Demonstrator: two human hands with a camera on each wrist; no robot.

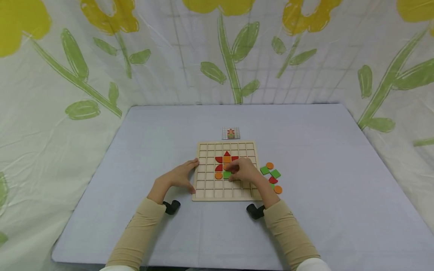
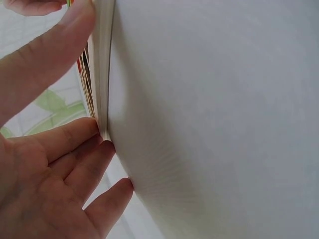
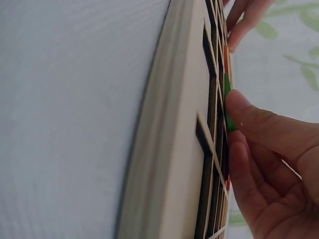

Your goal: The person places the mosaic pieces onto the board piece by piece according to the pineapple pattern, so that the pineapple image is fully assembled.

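A wooden grid board (image 1: 207, 194) lies on the table, bearing a red triangle tile (image 1: 226, 153), an orange square tile (image 1: 226, 160), red quarter-round tiles (image 1: 219, 160) and an orange round tile (image 1: 218, 175). My left hand (image 1: 181, 175) rests at the board's left side, fingertips along its edge (image 2: 103, 74) and thumb at the near corner. Over the middle of the grid, my right hand (image 1: 245, 170) pinches a green square tile (image 3: 230, 117) between thumb and fingers, low over the cells. Its fingers partly hide another orange tile (image 1: 225, 166) and the red pieces beside it.
Just beyond the board lies a small picture card (image 1: 231, 133) with a coloured pattern on a grid. Loose green tiles (image 1: 275, 173), orange round tiles (image 1: 278, 189) and a red tile (image 1: 273, 180) are scattered right of the board, by my right forearm. A flowered cloth (image 1: 162, 75) hangs behind the table.
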